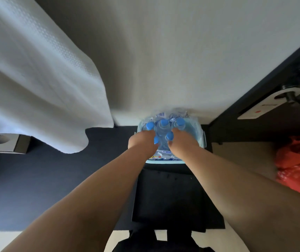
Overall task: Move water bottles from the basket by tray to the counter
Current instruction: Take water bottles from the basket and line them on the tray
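Note:
A pale blue basket (199, 132) stands on the floor against the wall, holding several clear water bottles (163, 129) with blue caps, some still in printed plastic wrap. Both my arms reach down into it. My left hand (142, 140) is curled around the bottles on the left side. My right hand (179, 140) grips the bottles on the right, with a blue cap showing between the two hands. My fingertips are hidden among the bottles. A flat black tray (174, 199) lies on the floor just in front of the basket, under my forearms.
A white curtain (36, 79) hangs at the left, above a dark floor. A dark door with a handle (291, 96) is at the right. An orange plastic bag (298, 164) lies on the floor at the right. A grey box (2, 143) sits far left.

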{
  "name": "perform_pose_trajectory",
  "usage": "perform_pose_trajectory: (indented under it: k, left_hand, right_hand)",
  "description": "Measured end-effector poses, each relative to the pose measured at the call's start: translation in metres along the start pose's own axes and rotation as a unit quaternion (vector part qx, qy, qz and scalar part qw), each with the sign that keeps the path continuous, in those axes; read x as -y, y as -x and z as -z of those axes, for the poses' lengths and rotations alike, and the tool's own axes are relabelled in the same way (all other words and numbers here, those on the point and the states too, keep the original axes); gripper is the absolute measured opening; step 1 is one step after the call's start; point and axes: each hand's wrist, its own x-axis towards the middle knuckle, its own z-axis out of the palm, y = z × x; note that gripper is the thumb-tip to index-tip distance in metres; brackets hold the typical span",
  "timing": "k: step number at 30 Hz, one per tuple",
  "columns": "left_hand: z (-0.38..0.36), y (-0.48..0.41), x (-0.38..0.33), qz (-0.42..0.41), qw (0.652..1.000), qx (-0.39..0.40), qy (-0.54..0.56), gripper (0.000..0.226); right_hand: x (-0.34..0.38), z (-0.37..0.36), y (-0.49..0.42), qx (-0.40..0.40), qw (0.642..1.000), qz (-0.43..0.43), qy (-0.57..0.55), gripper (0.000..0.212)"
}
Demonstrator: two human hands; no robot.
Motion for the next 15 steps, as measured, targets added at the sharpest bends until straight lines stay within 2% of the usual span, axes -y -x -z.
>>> perform_pose_trajectory:
  k: [4,9,15]
  left_hand:
    - [-0.014,-0.003,-0.001,0.001,0.999,-0.032,-0.013,0.018]
    - [-0.024,0.000,-0.003,0.002,0.997,-0.069,0.046,0.014]
    - [-0.014,0.014,-0.005,0.004,0.994,-0.074,0.084,0.004]
  right_hand:
    - [-0.002,-0.016,-0.004,-0.023,0.999,0.004,-0.037,0.038]
    - [-0.006,-0.025,-0.002,-0.084,0.995,0.009,-0.061,0.016]
    - [-0.002,-0.010,0.016,-0.085,0.993,0.023,-0.073,0.011]
